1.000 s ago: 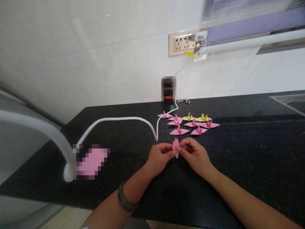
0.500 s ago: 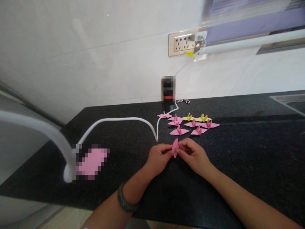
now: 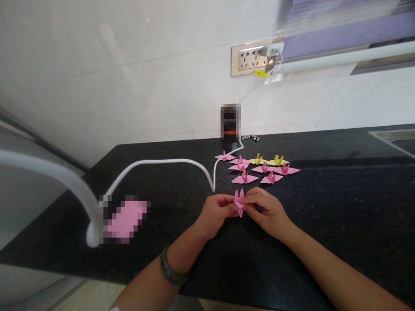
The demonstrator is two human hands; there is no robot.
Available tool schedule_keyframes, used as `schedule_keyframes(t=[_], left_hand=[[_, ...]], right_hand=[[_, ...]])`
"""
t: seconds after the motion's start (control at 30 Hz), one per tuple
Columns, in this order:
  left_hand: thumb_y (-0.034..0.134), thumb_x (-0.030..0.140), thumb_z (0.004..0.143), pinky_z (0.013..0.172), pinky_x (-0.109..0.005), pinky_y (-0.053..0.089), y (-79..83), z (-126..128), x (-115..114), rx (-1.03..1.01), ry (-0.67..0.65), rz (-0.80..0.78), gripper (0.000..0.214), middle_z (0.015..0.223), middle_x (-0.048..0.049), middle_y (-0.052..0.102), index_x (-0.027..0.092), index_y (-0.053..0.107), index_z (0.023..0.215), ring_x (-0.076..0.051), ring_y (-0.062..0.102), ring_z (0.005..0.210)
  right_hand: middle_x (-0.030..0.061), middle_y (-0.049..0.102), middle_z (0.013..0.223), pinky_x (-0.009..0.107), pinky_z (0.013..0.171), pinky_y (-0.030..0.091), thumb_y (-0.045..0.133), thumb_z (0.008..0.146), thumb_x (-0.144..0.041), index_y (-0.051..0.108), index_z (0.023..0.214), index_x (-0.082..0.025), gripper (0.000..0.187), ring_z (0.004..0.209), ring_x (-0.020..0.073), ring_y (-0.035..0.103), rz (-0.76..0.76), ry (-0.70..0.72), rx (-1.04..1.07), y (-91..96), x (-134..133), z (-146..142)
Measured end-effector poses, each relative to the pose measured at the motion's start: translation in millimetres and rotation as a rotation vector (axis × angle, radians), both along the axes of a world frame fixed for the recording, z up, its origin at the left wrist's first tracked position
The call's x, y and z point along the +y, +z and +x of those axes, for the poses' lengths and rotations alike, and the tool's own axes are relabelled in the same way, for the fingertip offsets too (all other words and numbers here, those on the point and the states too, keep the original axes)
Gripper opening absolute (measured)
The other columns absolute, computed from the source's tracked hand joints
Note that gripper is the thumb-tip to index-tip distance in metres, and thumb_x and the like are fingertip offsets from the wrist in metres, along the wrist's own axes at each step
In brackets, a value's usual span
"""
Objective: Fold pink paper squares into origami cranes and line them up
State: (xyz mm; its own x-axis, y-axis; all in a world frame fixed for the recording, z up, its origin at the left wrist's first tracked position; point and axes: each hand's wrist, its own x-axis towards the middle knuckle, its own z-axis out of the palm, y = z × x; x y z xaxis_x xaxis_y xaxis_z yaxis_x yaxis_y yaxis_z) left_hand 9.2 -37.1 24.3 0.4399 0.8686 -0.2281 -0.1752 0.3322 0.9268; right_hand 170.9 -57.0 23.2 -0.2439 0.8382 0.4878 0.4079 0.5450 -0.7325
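Head view: a pink folded paper (image 3: 239,202) is pinched at opposite edges by left hand (image 3: 215,212) and right hand (image 3: 268,212) over the black counter (image 3: 324,207), likely steadying its creases; at 12 o'clock, finished paper cranes (image 3: 245,178) are laid together

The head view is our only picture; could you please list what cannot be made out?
- Pink paper piece: head view, folds partly covered by the left hand and right hand.
- Dark item at the wall and pink patch: head view, pixelated.
- Steel rim: head view, cut by the right edge.
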Motion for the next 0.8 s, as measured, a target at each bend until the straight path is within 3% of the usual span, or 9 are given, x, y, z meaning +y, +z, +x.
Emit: schedule_keyframes(t=[0.3,0.5,0.8], left_hand=[[0.065,0.019,0.058,0.062,-0.027,0.045,0.2,0.7,1.2,-0.118,0.035,-0.154,0.024,0.072,-0.0061,0.062,0.009,0.061,0.080,-0.011,0.056,0.061],[0.062,0.027,0.063,0.060,-0.026,0.045,1.7,0.5,0.8,-0.114,0.021,-0.167,0.025,0.070,-0.0068,0.062,0.008,0.061,0.078,-0.011,0.056,0.060],[0.064,0.027,0.061,0.062,-0.026,0.046,2.5,1.6,-1.4,0.020,0.079,0.025,0.028,0.074,-0.0070,0.064,0.010,0.063,0.083,-0.012,0.057,0.063]], right_hand=[[0.0044,0.053,0.080,0.025,0.059,0.043,0.049,0.070,-0.009,0.060,0.089,-0.020,0.024,0.069,0.0121,0.052,0.010,0.083,-0.042,4.8,-0.1,0.1],[0.0043,0.053,0.080,0.026,0.062,0.043,0.050,0.069,-0.011,0.062,0.080,-0.020,0.019,0.073,0.0135,0.052,-0.003,0.104,-0.033,5.1,-1.9,1.6],[0.0016,0.054,0.071,0.022,0.052,0.044,0.054,0.072,-0.029,0.050,0.088,-0.017,0.020,0.059,0.0105,0.050,-0.450,-0.055,0.297,-8.6,-0.4,-8.0]])
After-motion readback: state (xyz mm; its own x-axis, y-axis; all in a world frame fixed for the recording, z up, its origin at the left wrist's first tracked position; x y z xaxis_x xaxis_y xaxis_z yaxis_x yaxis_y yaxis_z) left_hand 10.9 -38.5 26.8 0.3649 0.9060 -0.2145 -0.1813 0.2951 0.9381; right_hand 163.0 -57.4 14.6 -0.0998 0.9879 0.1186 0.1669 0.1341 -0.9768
